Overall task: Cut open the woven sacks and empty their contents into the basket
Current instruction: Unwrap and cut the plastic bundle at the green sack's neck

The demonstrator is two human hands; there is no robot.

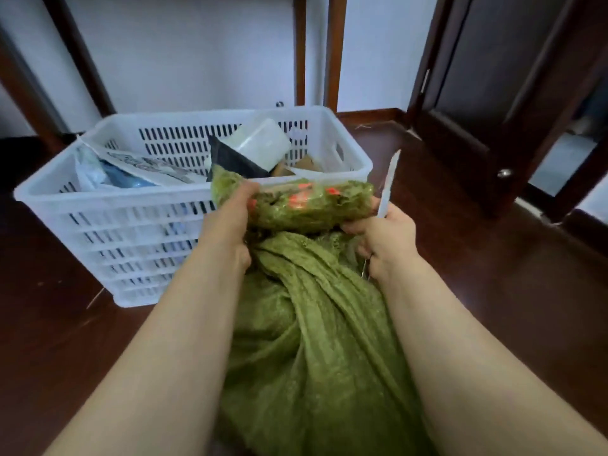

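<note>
Head view, left hand point(230, 222) clutching sack point(309, 324), right hand point(385, 241) holding knife point(390, 182) tip-up

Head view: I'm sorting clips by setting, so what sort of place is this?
Probably a room in a home: dark wooden floor, plain white wall, dark wood door, and a white plastic basket of mixed items on the floor.

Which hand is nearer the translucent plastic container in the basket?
Left. The left hand grips the green sack at the near rim of the basket, just in front of the translucent container; the right hand, holding a white blade, sits farther right, by its corner.
</note>
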